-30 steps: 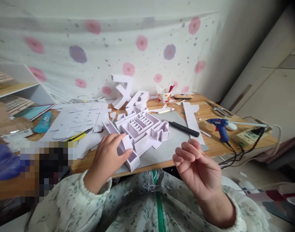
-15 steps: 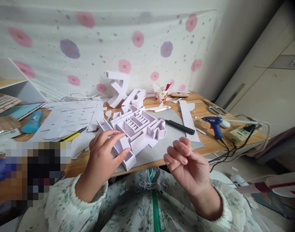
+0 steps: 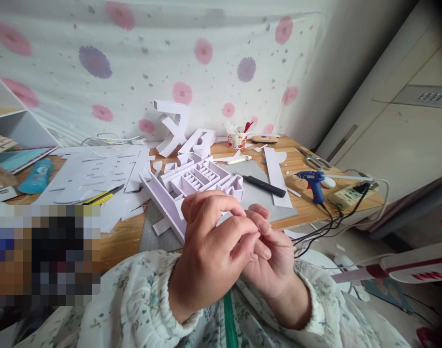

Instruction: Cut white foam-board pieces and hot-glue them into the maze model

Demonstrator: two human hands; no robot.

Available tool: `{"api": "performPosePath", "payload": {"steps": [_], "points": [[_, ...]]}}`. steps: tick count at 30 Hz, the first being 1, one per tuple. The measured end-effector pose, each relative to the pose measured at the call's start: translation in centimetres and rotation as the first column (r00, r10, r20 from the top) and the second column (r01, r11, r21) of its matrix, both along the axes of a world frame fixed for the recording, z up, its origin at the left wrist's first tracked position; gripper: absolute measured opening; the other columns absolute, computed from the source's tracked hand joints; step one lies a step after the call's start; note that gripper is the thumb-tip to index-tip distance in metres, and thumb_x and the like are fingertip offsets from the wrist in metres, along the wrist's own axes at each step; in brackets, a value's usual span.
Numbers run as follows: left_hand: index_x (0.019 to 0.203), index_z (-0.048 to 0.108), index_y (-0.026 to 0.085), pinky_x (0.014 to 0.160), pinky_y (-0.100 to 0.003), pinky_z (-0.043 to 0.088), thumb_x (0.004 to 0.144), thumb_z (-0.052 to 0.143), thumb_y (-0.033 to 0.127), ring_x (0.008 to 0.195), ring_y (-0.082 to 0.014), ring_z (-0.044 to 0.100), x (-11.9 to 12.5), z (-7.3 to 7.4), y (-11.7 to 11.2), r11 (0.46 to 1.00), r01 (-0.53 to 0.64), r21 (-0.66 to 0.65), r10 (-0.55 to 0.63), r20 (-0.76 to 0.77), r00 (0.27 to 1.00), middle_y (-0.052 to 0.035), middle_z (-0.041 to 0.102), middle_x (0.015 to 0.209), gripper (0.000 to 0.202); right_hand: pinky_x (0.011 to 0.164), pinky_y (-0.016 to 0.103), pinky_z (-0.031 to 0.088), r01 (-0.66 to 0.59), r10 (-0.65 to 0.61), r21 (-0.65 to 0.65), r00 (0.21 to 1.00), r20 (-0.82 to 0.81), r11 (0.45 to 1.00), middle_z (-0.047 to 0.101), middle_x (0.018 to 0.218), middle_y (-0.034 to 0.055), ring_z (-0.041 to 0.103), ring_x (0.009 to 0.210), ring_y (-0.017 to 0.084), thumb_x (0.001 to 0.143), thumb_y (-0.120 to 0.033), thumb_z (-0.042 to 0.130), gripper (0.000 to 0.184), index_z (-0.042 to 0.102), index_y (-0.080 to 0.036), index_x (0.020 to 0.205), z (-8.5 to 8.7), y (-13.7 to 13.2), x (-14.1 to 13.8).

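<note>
My left hand [image 3: 217, 241] and my right hand [image 3: 269, 251] meet at the fingertips in front of my chest, above the table's near edge. The left fingers are bent, thumb and fingertips pinched against those of the right hand. My right thumb and index finger are pressed together too. Whatever sits between the fingertips, if anything, is too small or hidden to make out. Just beyond the hands lies a white cardboard character [image 3: 197, 180] with raised walls and compartments, partly covered by my left hand. It rests on a grey cutting mat [image 3: 257, 169].
Around it lie a black pen-like tool [image 3: 264, 185], a yellow utility knife [image 3: 104, 195], a blue glue gun [image 3: 314, 182], scissors [image 3: 315, 159] and a white pen [image 3: 239, 160]. White cut sheets [image 3: 93, 176] cover the left side. Finished-looking white cardboard shapes [image 3: 172, 128] and a paper cup [image 3: 237, 140] stand behind.
My left hand has left the cardboard character and moved right to meet my right hand. The right hand has shifted slightly left and down. The view has tilted a little.
</note>
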State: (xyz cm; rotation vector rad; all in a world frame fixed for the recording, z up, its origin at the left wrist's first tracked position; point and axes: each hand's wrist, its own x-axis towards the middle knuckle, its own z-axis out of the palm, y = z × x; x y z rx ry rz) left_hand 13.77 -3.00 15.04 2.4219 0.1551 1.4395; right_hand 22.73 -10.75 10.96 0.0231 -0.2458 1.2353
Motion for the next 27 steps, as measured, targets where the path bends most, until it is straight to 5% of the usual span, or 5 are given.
{"api": "performPosePath", "payload": {"steps": [27], "points": [[0.082,0.063,0.022,0.087,-0.039,0.045,0.080,0.065,-0.001,0.096,-0.0202,0.056,-0.91,-0.72,-0.53,0.998,-0.046,-0.031,0.048,0.065,0.997,-0.0013,0.063,0.084,0.023,0.051,0.012,0.045,-0.007,0.007,0.010,0.999,0.032,1.000,0.049,0.068,-0.0119,0.030,0.043,0.000,0.076,-0.012,0.075,0.027,0.049,-0.019,0.076,-0.30,0.71,-0.90]]}}
